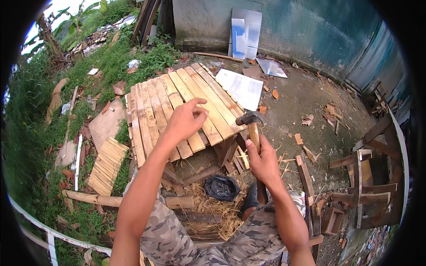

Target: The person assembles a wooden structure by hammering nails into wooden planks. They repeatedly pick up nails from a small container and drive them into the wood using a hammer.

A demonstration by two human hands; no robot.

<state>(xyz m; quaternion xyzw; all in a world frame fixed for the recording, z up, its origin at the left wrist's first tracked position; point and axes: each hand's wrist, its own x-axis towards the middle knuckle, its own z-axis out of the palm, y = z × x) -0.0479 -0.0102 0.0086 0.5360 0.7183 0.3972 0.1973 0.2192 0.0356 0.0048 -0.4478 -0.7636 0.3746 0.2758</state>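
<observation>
My left hand [187, 119] is above the slatted wooden top [148, 113], its index finger and thumb held apart and the other fingers bent. I make out nothing between them. In my right hand [263, 160] a hammer [253, 131] is gripped by its wooden handle, with the dark claw head up beside the top's right corner. The top is built of pale slats laid side by side on a wooden frame. Between my legs, a black plastic bag [222, 188] lies open with small thin metal pieces inside, probably nails.
Wood shavings [202, 204] cover the ground by my feet. A smaller slatted panel [107, 166] and a bamboo pole [94, 198] lie at the left. Wooden frames [360, 186] stand at the right. White sheets [242, 88] lie before the far wall [306, 33].
</observation>
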